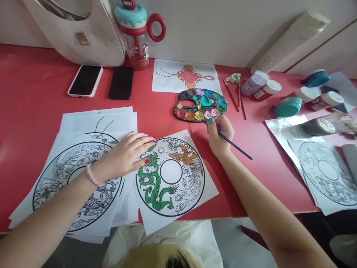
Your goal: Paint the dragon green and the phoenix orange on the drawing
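Observation:
My left hand (126,152) lies flat with fingers stretched out, pressing the left edge of a colouring sheet (175,178) that shows a green dragon and an orange phoenix in a ring. My right hand (220,134) is closed on a thin blue paintbrush (235,146). The brush tip reaches the lower edge of a dark paint palette (200,105) filled with several colours. The handle points away to the right.
A stack of uncoloured printed sheets (75,175) lies at the left. Two phones (86,80), a white bag (83,33) and a bottle (136,33) stand at the back. Paint jars (267,89), spare brushes (237,97) and more sheets (326,175) are at the right.

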Tool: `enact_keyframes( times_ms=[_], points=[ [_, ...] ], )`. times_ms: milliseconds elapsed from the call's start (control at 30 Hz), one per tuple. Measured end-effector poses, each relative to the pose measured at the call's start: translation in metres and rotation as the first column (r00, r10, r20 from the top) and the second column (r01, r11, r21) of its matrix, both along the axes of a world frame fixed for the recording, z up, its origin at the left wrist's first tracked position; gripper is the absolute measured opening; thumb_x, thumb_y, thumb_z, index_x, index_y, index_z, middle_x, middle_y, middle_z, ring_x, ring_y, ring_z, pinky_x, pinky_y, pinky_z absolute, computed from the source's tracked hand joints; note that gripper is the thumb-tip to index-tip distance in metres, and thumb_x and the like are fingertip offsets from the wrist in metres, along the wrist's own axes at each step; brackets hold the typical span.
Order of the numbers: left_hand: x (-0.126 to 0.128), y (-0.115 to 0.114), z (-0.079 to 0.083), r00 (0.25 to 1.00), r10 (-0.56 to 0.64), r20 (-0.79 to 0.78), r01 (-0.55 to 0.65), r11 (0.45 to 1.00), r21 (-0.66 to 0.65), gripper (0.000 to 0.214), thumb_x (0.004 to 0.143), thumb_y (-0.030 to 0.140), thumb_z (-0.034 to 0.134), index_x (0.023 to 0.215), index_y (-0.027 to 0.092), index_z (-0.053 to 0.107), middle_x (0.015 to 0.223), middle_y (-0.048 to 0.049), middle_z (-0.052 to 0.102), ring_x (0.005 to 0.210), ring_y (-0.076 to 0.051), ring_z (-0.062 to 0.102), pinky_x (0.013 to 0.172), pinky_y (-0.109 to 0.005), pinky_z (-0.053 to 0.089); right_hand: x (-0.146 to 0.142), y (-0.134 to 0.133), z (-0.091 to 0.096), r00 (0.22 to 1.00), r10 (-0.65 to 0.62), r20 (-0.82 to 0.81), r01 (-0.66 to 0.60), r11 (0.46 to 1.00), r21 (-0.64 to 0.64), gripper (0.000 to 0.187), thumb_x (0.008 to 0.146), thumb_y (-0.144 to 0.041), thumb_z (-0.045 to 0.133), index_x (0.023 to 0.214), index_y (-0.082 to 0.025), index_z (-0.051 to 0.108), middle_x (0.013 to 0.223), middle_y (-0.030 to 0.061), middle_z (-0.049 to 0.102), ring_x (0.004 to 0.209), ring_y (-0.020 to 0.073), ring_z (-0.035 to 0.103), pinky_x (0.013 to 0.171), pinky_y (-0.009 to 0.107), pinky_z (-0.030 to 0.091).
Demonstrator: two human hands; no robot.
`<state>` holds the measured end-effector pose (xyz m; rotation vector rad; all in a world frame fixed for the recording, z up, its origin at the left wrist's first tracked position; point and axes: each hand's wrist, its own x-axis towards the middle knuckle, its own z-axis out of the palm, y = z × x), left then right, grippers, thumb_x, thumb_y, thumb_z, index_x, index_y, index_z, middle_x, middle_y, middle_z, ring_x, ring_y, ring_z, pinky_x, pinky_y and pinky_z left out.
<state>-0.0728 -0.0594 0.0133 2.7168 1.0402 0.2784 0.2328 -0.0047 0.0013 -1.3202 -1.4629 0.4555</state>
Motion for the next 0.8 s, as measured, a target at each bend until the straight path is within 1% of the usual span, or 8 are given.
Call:
enact_keyframes(
  times_ms=[167,300,433,500,567,633,733,800],
  points=[
    [-0.001,0.001,0.000,1.000,0.008,-0.010,-0.008,1.000,-0.023,0.053,0.097,0.054,0.030,0.137,0.021,0.039,0.140,-0.0080,0.045,0.129,-0.026,0.036,0.112,-0.049,0.022,-0.008,0.010,0.001,0.987,0.030,0.157,-0.037,0.998,0.042,0.041,0.084,-0.041,0.054,0.057,-0.021,0.031,0.051,-0.0058,0.031,0.049,0.0081,0.027,0.048,0.024,0.024],
    [-0.001,0.001,-0.001,1.000,0.010,-0.003,-0.010,0.999,-0.041,0.053,0.096,0.054,0.032,0.138,0.022,0.039,0.140,-0.0079,0.046,0.129,-0.026,0.036,0.111,-0.050,0.022,-0.010,0.007,0.002,0.988,-0.004,0.155,0.001,1.000,0.016,0.041,0.088,-0.043,0.048,0.059,-0.021,0.030,0.052,-0.0052,0.031,0.051,0.0089,0.028,0.050,0.025,0.026],
    [-0.001,0.001,0.000,1.000,0.008,0.003,-0.008,0.999,-0.037,0.054,0.096,0.055,0.030,0.138,0.022,0.039,0.140,-0.0078,0.046,0.129,-0.027,0.037,0.112,-0.050,0.022,-0.010,0.005,0.002,0.990,-0.028,0.135,0.029,1.000,-0.008,0.042,0.088,-0.048,0.048,0.059,-0.021,0.033,0.052,-0.0048,0.034,0.051,0.0088,0.030,0.050,0.025,0.026],
    [-0.001,0.001,0.000,1.000,0.004,-0.004,-0.004,1.000,-0.031,0.054,0.097,0.054,0.029,0.138,0.021,0.039,0.140,-0.0076,0.046,0.129,-0.026,0.036,0.112,-0.049,0.022,-0.008,0.004,0.002,0.998,-0.021,0.055,0.022,1.000,-0.014,0.043,0.088,-0.051,0.046,0.059,-0.021,0.035,0.050,-0.0050,0.034,0.048,0.0085,0.030,0.049,0.026,0.026],
    [-0.001,0.001,0.001,1.000,0.000,-0.012,0.000,1.000,-0.021,0.052,0.097,0.053,0.030,0.137,0.021,0.039,0.140,-0.0074,0.045,0.129,-0.026,0.036,0.112,-0.048,0.022,-0.005,0.001,0.003,0.996,-0.006,-0.088,0.004,1.000,-0.022,0.043,0.089,-0.053,0.045,0.059,-0.021,0.039,0.048,-0.0050,0.037,0.045,0.0085,0.034,0.047,0.026,0.028],
    [0.000,0.000,0.001,1.000,0.001,-0.020,-0.001,1.000,-0.016,0.051,0.097,0.051,0.033,0.137,0.021,0.039,0.140,-0.0067,0.046,0.129,-0.026,0.037,0.112,-0.048,0.022,0.002,-0.004,0.004,0.971,0.021,-0.239,-0.035,0.998,-0.054,0.041,0.088,-0.054,0.045,0.063,-0.021,0.047,0.047,-0.0041,0.042,0.043,0.0094,0.040,0.046,0.026,0.031],
    [-0.001,0.000,0.001,1.000,0.012,-0.023,-0.013,1.000,-0.025,0.050,0.097,0.050,0.035,0.138,0.023,0.039,0.140,-0.0056,0.046,0.129,-0.026,0.038,0.112,-0.048,0.023,0.015,-0.021,0.003,0.915,0.086,-0.394,-0.167,0.970,-0.176,0.036,0.087,-0.052,0.049,0.070,-0.021,0.055,0.051,-0.0024,0.050,0.045,0.0109,0.047,0.046,0.026,0.035],
    [-0.001,0.000,0.001,1.000,0.016,-0.022,-0.017,0.999,-0.030,0.050,0.097,0.051,0.035,0.139,0.024,0.038,0.141,-0.0054,0.046,0.129,-0.026,0.038,0.112,-0.048,0.022,0.023,-0.039,0.003,0.891,0.135,-0.433,-0.266,0.929,-0.258,0.032,0.084,-0.047,0.058,0.066,-0.020,0.053,0.052,-0.0028,0.050,0.045,0.0104,0.046,0.047,0.026,0.036]
  ],
)
